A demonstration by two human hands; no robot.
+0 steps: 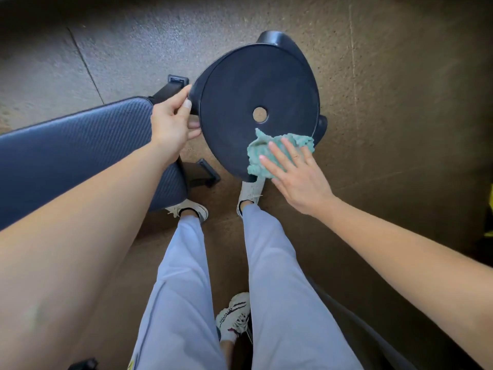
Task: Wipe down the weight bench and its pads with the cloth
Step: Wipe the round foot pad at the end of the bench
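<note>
The left hand (173,124) grips the rim of the black stool (240,102); the right hand (296,177), held flat, presses the green cloth (256,148) onto its seat.

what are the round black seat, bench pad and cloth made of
The round black seat looks like moulded hard plastic, matte, with a raised rim and centre hole. The bench pad is probably vinyl or faux leather, embossed with a fine weave. The cloth, teal and nubby, is likely microfibre or terry.

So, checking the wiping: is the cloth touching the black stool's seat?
Touching. The head view shows the right hand pressing the teal cloth flat against the stool seat near its rim.
</note>
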